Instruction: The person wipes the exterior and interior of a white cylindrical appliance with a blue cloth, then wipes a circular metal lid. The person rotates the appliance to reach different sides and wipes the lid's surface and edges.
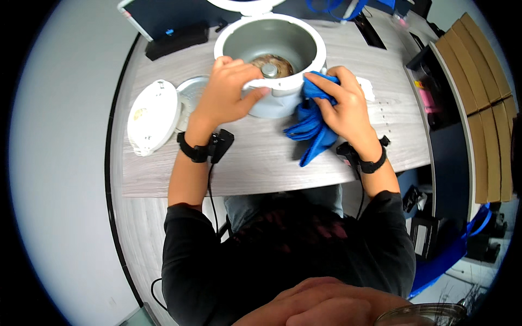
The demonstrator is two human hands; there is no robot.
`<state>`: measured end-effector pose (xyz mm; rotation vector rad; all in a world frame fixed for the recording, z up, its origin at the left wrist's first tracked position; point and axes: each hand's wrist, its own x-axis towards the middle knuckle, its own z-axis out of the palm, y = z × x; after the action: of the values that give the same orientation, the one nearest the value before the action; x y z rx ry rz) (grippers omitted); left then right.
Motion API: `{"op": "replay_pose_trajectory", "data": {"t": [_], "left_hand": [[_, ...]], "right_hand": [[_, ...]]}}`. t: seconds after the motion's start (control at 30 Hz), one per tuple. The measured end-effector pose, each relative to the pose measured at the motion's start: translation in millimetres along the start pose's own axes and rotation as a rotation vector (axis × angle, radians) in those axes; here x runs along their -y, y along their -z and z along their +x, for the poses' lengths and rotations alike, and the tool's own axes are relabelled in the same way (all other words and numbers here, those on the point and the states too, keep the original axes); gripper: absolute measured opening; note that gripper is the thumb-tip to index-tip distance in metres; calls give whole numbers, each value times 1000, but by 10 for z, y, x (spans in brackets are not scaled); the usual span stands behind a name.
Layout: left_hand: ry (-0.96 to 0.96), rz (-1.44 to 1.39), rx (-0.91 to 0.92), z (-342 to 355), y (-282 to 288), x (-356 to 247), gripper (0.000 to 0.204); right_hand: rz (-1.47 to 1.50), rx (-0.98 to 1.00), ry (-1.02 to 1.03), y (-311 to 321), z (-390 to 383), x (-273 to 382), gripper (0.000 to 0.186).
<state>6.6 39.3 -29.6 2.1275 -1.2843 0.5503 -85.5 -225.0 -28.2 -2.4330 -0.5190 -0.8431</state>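
A white rice cooker [277, 106] with a grey inner well stands on the desk, a round metal sensor [269, 70] at the bottom of the well. My left hand [228, 89] grips the cooker's front-left rim. My right hand [342, 103] holds a blue cloth [307, 130] against the right side of the rim, with the cloth hanging down onto the desk. To the left lie an oval white cover [152, 118] and, partly beneath it, a round metal piece [191, 87]. The cooker's lid [244, 4] is raised at the top edge of the view.
The wood-grain desk [261, 157] holds a dark screen [152, 16] and black stand [176, 41] at the back. Folded cardboard [462, 65] stands along the right, beside a dark shelf. A small white object [365, 87] lies right of the cloth. My legs are below the front edge.
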Motion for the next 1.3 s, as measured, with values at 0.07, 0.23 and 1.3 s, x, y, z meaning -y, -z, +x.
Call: {"op": "replay_pose_trajectory", "data": {"t": [0.07, 0.23, 1.3], "left_hand": [[29, -61, 39, 25, 50, -36, 19], [161, -191, -185, 129, 202, 83, 21], [386, -137, -225, -162, -34, 21, 97]], "right_hand": [[31, -14, -54, 53, 45, -120, 44], [149, -48, -173, 152, 142, -348, 40], [258, 51, -13, 397, 24, -419, 93]]}}
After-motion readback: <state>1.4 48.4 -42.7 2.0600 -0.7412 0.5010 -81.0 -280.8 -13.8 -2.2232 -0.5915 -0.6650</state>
